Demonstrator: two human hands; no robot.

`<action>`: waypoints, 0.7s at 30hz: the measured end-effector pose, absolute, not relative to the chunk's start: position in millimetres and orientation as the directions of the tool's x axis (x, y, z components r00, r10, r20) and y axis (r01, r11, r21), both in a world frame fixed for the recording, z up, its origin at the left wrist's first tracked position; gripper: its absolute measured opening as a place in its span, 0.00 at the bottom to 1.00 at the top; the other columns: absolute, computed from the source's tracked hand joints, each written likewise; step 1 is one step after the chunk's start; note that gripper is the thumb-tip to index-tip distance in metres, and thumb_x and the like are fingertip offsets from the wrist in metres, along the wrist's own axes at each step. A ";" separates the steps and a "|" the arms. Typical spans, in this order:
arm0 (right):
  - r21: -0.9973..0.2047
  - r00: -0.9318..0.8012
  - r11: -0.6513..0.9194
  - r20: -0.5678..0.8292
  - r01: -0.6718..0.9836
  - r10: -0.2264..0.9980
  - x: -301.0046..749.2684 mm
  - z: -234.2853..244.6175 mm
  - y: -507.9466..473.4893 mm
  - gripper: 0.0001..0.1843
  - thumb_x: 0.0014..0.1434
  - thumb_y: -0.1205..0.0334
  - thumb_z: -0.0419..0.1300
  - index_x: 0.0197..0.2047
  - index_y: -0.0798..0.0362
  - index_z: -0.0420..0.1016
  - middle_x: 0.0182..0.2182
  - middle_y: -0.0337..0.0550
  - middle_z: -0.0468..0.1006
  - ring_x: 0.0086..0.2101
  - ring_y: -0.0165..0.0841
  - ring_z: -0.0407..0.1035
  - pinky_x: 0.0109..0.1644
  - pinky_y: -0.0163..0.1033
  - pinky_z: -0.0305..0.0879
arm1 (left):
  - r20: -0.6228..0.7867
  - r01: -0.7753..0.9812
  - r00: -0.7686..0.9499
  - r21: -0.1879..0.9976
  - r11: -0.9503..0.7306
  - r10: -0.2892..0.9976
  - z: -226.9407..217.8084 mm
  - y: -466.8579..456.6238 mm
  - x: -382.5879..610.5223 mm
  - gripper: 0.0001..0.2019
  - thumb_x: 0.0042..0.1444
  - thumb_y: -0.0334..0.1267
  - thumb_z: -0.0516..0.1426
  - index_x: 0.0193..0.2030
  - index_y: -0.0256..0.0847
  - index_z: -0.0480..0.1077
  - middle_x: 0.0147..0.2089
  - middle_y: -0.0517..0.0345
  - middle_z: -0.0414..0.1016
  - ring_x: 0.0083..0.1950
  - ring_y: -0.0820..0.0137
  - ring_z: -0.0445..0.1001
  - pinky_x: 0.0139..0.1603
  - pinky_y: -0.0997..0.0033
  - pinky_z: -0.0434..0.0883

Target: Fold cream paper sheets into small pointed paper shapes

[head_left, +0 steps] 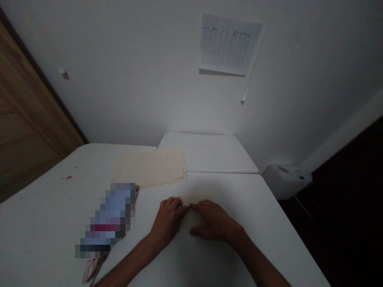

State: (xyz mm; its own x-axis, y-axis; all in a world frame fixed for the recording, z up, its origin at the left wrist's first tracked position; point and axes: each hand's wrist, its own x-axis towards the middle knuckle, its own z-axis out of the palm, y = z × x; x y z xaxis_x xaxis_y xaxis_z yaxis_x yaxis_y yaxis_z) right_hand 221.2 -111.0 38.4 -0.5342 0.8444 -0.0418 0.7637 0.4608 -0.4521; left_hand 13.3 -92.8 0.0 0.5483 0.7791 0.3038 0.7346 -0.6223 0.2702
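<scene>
A small piece of cream paper (193, 221), apparently folded, lies on the white table in front of me. My left hand (170, 215) holds its left side, with fingers curled and the thumb pointing inward. From the right, my right hand (214, 219) presses on the paper, its index fingertip close to my left thumb and its own thumb lower on the near edge. Both hands cover much of the paper, so its full shape is hidden. Beyond my left hand rests a stack of cream lined sheets (152, 167).
A blurred-out phone-like object (110, 215) with a pink strap (89, 267) lies left of my arm on the table (44, 223). A white panel (209, 151) adjoins the table at the wall. A printed chart (229, 46) hangs above. A whitish container (285, 181) stands beyond the right edge.
</scene>
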 end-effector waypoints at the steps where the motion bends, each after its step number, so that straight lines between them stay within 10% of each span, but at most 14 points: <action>1: -0.452 -0.536 0.464 -0.038 0.762 0.843 221.2 38.7 -111.1 0.41 0.49 0.47 0.67 0.63 0.51 0.62 0.52 0.51 0.72 0.51 0.44 0.65 0.56 0.45 0.58 | 0.303 0.736 0.547 0.269 -0.621 0.780 -0.4 -92.7 13.3 0.13 0.58 0.28 0.58 0.47 0.47 0.75 0.41 0.54 0.69 0.45 0.61 0.65 0.46 0.59 0.62; 21: -0.472 -0.560 0.479 -0.039 0.740 0.827 223.0 39.2 -111.2 0.43 0.47 0.45 0.68 0.63 0.50 0.62 0.54 0.49 0.71 0.53 0.44 0.63 0.58 0.45 0.56 | 0.326 0.734 0.536 0.275 -0.621 0.779 -0.5 -92.8 14.2 0.12 0.58 0.27 0.59 0.45 0.46 0.75 0.39 0.56 0.69 0.45 0.62 0.65 0.45 0.59 0.62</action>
State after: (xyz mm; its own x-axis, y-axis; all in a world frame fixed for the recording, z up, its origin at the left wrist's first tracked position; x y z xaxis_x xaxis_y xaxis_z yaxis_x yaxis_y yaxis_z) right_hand 223.0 -111.2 39.2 -0.5602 0.8274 -0.0389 0.7401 0.4789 -0.4720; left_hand 14.2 -92.8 -0.5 0.5362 0.7787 0.3256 0.7343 -0.6206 0.2750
